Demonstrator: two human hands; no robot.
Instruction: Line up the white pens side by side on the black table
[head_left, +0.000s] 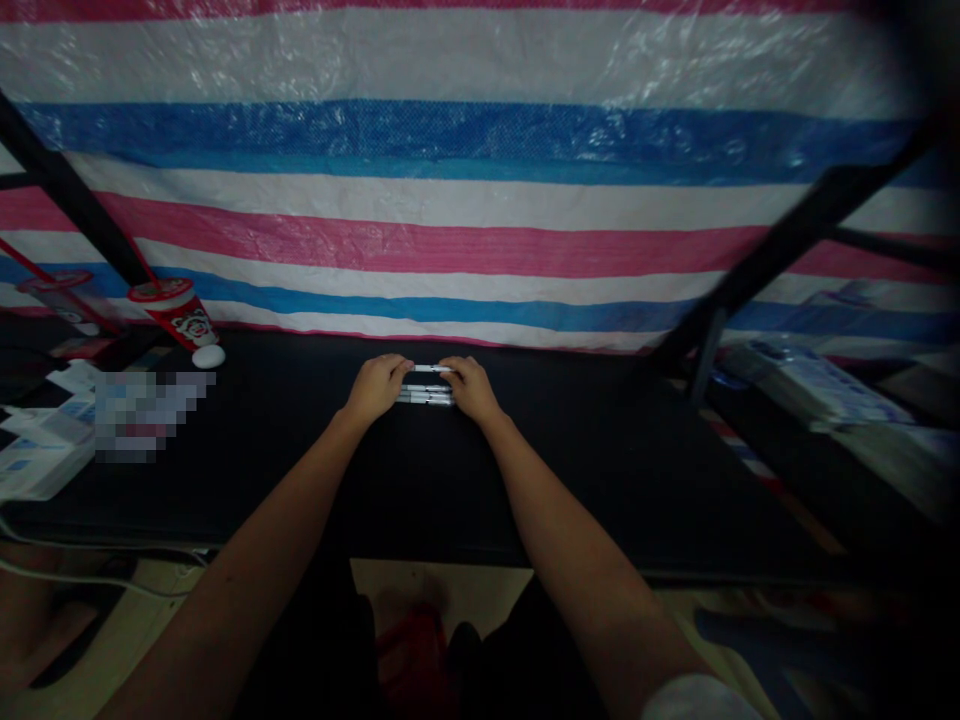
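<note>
Forearms: bare, stretched forward from the near edge over the black table (570,470), converging toward its middle.
Left hand (379,385): knuckles up, grip curled narrow around the left ends of the white sticks (427,390).
Right hand (469,388): same pose, grip closed narrow on the right ends.
White sticks: small bundle of thin pen-like pieces, lying level between both hands, resting on or just above the table, near its far edge; which, cannot tell.
Left side: white packets (37,455) beside a blurred patch.
Farther left: red paper cup (176,312) with straw, white oval lump (208,356) just beside it.
Right side: pale stacked boxes (814,385).
Behind: striped tarpaulin (480,180), pink, white, blue.
</note>
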